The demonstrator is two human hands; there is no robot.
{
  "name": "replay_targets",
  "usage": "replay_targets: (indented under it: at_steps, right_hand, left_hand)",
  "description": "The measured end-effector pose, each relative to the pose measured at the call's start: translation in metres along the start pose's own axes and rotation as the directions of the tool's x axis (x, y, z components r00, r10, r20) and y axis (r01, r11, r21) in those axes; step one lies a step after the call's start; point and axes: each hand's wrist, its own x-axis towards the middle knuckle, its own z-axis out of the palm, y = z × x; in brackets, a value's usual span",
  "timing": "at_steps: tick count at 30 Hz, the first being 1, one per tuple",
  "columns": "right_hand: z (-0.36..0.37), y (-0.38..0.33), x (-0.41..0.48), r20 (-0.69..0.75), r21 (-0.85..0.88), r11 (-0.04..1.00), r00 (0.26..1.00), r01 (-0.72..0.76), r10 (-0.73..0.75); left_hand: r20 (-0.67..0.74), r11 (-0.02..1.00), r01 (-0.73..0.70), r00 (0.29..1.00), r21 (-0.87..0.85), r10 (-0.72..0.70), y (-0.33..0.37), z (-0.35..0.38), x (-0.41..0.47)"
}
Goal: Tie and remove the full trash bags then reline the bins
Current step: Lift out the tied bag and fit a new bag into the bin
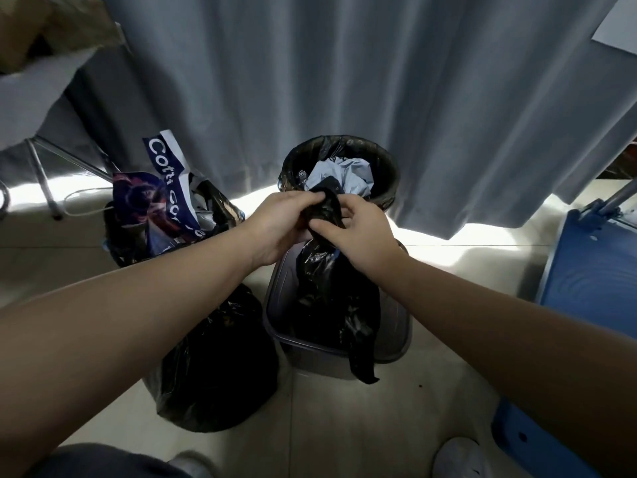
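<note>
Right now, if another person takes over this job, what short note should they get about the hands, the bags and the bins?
Left hand and right hand: both grip the gathered neck of the black bag, which sits in the grey bin.
Round bin behind: full, liner open.
Second black bag: on the floor, left of the grey bin.
Done: neck gathered; I cannot see a finished knot.
Left: finish the knot, lift the bag out, tie the round bin's liner, reline the bins.

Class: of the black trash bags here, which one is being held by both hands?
The black bag standing in the grey square bin: the left hand and right hand pinch its gathered neck. It alone is touched.
</note>
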Motion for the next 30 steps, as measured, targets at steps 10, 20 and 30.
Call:
replay_targets:
  at_steps: [10, 20, 30]
  right_hand:
    - [-0.007, 0.008, 0.004, 0.197, -0.075, 0.988, 0.973, 0.137, -0.12]
    - [-0.046, 0.023, 0.017, 0.034, -0.387, 0.902, 0.981, 0.188, -0.19]
    - [-0.092, 0.073, 0.026, -0.062, -0.819, 0.56, 0.989, -0.126, 0.132]
  left_hand:
    - [0.16, 0.958, -0.121, 0.984, 0.259, 0.08, -0.001, -0.009, -0.001]
    - [-0.035, 0.865, -0.341, 0.925, 0.368, 0.379, -0.005, -0.03, 0.009]
    - [0.063, 0.24, -0.147, 0.943, 0.96, 0.327, -0.015, -0.065, 0.021]
